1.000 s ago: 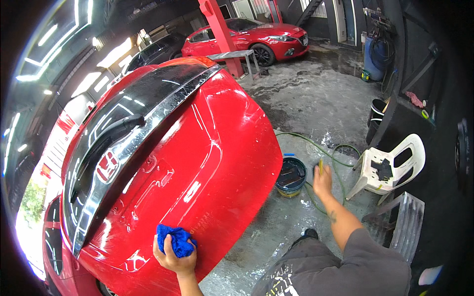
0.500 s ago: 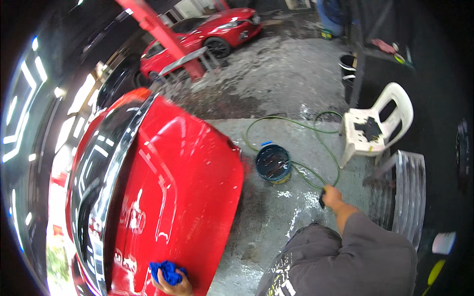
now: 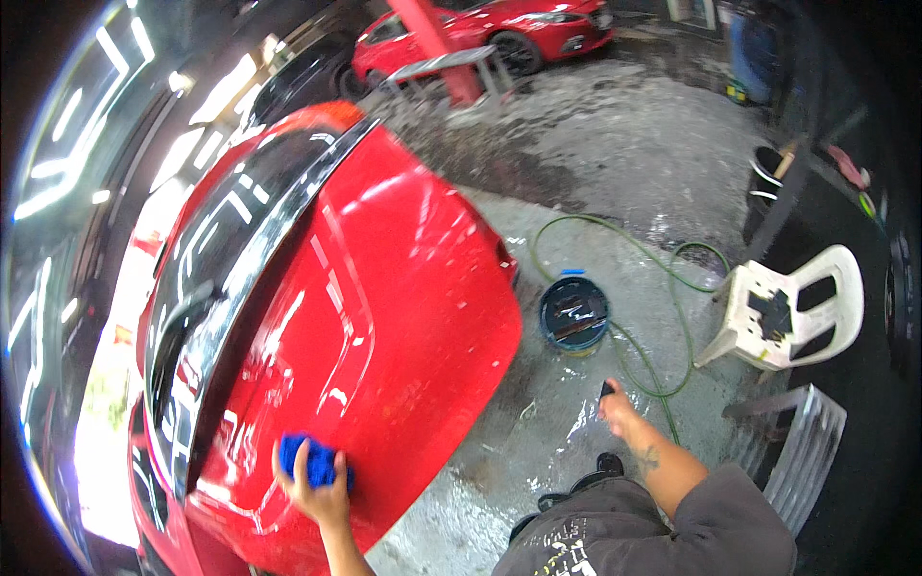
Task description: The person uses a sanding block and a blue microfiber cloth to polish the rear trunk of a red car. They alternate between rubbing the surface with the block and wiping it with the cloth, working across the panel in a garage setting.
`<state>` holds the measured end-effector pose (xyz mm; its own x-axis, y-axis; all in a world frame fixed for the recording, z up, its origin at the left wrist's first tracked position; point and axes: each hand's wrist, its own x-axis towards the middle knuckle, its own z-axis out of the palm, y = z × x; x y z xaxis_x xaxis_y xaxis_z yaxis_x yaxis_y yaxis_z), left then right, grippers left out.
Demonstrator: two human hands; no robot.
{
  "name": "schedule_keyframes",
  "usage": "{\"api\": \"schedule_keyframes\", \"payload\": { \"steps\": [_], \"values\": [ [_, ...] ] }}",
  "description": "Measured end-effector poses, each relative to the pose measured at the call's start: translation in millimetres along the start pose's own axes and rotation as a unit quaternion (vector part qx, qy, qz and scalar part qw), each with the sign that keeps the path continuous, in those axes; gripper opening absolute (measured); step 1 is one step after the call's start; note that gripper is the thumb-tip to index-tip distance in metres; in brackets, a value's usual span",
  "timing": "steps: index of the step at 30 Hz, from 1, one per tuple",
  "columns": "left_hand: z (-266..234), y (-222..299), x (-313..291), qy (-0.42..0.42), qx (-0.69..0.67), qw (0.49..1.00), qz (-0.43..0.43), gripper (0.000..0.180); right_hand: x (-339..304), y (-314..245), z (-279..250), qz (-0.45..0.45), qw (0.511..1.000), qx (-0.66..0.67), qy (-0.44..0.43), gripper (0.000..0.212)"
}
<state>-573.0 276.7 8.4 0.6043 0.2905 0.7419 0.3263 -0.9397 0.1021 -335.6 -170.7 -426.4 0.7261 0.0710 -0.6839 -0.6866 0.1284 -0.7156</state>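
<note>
A crumpled blue cloth [image 3: 312, 461] lies against the glossy red body panel of a car [image 3: 413, 269]. My left hand [image 3: 312, 485] is closed over it with the fingers spread across its top, pressing it to the panel near its lower end. To the right, above the wet floor, my right hand [image 3: 619, 408] is wrapped round a small black thing [image 3: 607, 389] whose kind I cannot make out. This hand is nearest to a dark bucket of water [image 3: 574, 312] and a green hose [image 3: 687, 331] on the floor.
A white plastic chair [image 3: 807, 307] with a torn dark patch on its seat stands at right, beside a grey slatted bench [image 3: 807, 461]. Farther off are a red post [image 3: 432, 38], a metal stand [image 3: 442, 65] and another red car [image 3: 519, 38]. The concrete floor [image 3: 624, 163] is wet.
My view has shifted, so the scene sits farther right and most of it lower. The left hand with the cloth has moved up the panel. The right hand still grips the black thing.
</note>
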Motion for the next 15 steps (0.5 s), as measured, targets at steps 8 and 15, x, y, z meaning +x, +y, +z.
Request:
{"api": "schedule_keyframes", "payload": {
  "steps": [8, 15],
  "values": [
    [81, 58, 112, -0.110, -0.115, 0.973, 0.164, 0.032, -167, -231, 174, -0.447, 0.886, -0.001, -0.125, 0.069],
    [126, 66, 203, -0.057, -0.127, 0.949, 0.283, 0.038, -174, -254, 297, -0.597, 0.731, -0.307, 0.124, 0.078]
  ]
}}
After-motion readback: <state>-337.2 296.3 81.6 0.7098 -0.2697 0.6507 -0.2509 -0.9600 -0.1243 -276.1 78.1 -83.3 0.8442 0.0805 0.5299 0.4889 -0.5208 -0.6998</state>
